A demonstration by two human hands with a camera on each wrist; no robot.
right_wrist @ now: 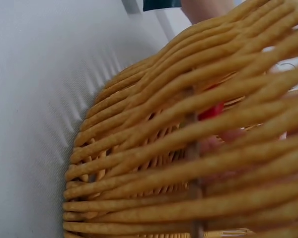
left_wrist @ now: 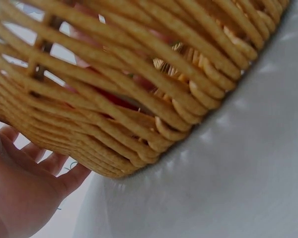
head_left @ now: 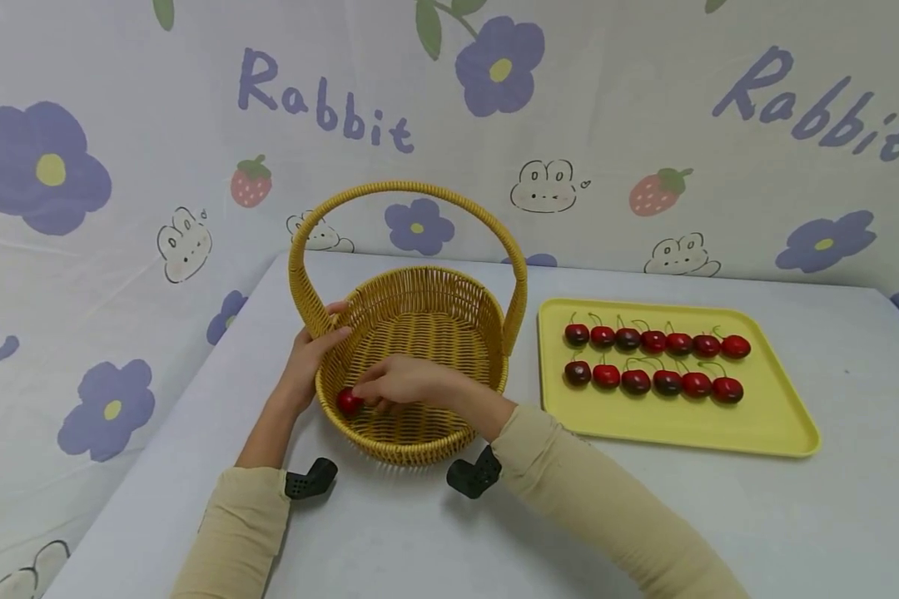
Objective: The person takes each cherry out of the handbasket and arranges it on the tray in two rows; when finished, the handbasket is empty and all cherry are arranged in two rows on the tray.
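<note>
Right hand (head_left: pixel 400 384) reaches down inside the woven basket (head_left: pixel 419 291), fingertips pinching a red cherry (head_left: pixel 349 403) that sits low against the basket's left inner wall. Left hand (head_left: pixel 309 353) steadies the basket from outside, thumb hooked over the rim beside the foot of the arched handle (head_left: pixel 404 190), fingers relaxed along the weave. Just to the right on the pale bench (head_left: pixel 719 516) lies a yellow tray (head_left: pixel 779 428) carrying two rows of cherries (head_left: pixel 655 362) with stems up.
</note>
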